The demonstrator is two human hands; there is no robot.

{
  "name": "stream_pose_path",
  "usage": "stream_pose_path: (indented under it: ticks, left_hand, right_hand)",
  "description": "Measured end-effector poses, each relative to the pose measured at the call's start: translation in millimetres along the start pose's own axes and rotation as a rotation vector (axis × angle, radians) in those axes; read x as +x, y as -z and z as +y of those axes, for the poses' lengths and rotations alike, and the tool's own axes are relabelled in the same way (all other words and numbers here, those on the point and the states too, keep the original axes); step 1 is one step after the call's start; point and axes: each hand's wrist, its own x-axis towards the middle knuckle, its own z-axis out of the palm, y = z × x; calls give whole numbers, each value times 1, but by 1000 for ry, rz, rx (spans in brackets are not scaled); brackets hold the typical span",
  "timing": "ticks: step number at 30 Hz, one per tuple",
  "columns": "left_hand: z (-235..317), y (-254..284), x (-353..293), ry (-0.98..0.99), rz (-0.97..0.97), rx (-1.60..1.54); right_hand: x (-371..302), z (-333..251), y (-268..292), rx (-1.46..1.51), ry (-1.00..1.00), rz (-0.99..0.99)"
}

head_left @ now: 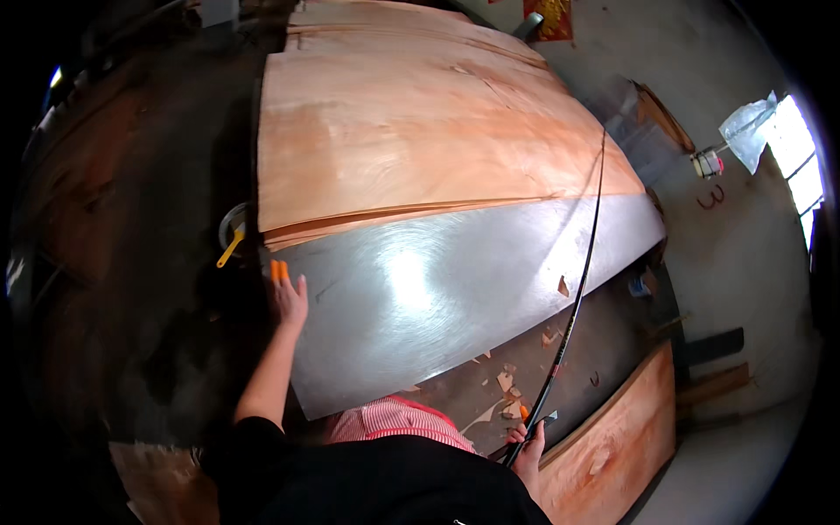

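My left hand (289, 302) is at the left edge of a shiny metal tabletop (490, 262), fingers stretched out and orange covers on two fingertips. Nothing shows in its grasp. Low on the right, my right hand (528, 448) is wrapped round the thick end of a long black tapering rod (570, 328). The rod slants up and away over the table, its thin tip above the wood sheets. A small greyish piece beside the right hand is too unclear to name. A stack of thin reddish wood veneer sheets (411, 131) covers the table's far part, near edges slightly fanned.
A yellow-handled brush (231, 247) rests in a round container left of the table. Veneer scraps (506, 381) litter the floor below the table's near edge. A wood sheet (617, 437) lies at lower right. A wall with a window (796, 149) stands on the right.
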Motion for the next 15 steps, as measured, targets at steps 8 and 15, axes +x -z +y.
stream_pose_path:
  ticks: [8,15]
  left_hand:
    - [9,-11,106,-190,-89,499]
    - [22,9,102,-159,-102,502]
  right_hand:
    - [-18,11,-29,-55,-3,129]
    - [-22,1,-68,-39,-40,110]
